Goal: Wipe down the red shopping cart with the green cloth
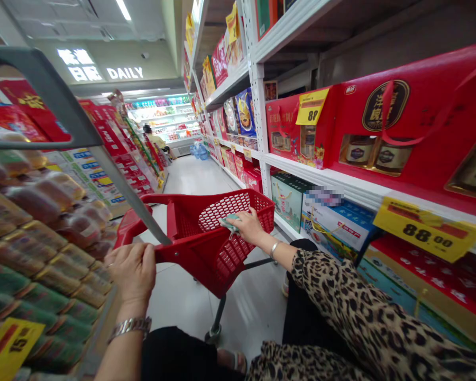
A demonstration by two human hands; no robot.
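Observation:
My left hand [130, 275] is closed around the handle of a red plastic shopping cart [206, 248], with a metal link watch [130, 328] on that wrist. My right hand [248, 225] rests on the cart's far mesh rim. Under its fingers is a small grey-green folded item [230, 222], perhaps a cloth or pouch; I cannot tell which. A thin bangle [275, 248] circles my right wrist. A leopard-print sleeve [353, 301] covers that forearm. The cart's basket shows nothing inside it.
White shelves [301, 174] on the right hold red gift boxes and yellow price tags. Stacked packaged goods [35, 254] fill a display on the left, beneath a grey metal frame [43, 90]. Along the tiled aisle [194, 177], a person [154, 140] stands near distant chilled cases.

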